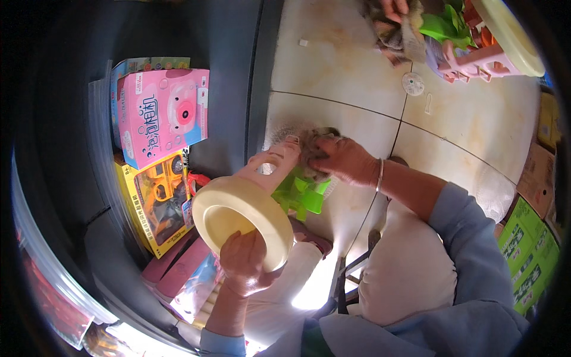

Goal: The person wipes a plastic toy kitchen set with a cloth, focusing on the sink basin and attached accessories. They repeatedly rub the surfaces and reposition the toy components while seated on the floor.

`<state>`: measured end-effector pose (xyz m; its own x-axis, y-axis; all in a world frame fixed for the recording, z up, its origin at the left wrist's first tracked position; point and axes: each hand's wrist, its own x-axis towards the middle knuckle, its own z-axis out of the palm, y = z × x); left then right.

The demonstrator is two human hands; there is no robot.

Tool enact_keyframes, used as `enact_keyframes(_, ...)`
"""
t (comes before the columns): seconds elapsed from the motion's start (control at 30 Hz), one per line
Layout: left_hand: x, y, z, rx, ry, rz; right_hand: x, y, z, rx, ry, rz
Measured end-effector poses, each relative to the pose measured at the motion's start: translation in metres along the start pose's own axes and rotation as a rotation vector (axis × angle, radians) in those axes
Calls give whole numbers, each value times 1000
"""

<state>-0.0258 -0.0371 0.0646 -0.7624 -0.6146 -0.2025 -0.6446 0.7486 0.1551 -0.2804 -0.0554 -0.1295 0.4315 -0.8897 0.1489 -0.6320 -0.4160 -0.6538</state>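
My left hand [245, 263] grips the rim of a hollow, cream-coloured round plastic part [207, 201]. This part forms the near end of a plastic toy, which is tilted away from me over the floor. A pink plastic frame [263, 167] with an oval opening extends from it, and bright green plastic pieces [308, 194] show beneath. At the far end of the pink frame, my right hand [341, 158] holds a crumpled grey-brown cloth [312, 147] against it. Some of the cloth is blurred, and my right fingertips are partly hidden in it.
At upper right, another person's hand [395, 9] holds a cloth [401, 38] beside a similar pink-and-cream toy [482, 62]. Boxed toys, one pink [165, 111] and one yellow [156, 201], stand on the dark shelf at left. Green cartons [531, 254] line the right. A round disc [413, 84] lies on the tiles.
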Motion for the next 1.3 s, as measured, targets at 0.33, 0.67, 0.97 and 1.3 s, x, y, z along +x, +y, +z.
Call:
enact_keyframes(0.33, 0, -7, 8, -44, 43, -10, 26, -59, -51, 539, 272, -113)
enact_keyframes(0.67, 12, -2, 4, -51, 93, 5, 23, -29, -50, 245, 207, 50)
enact_keyframes(0.97, 3, -6, 8, -47, 83, -40, 105, -78, -75, 504, 279, -125)
enact_keyframes(1.3, 1, -1, 7, -22, 28, 9, 128, -20, -49, 120, -173, 140)
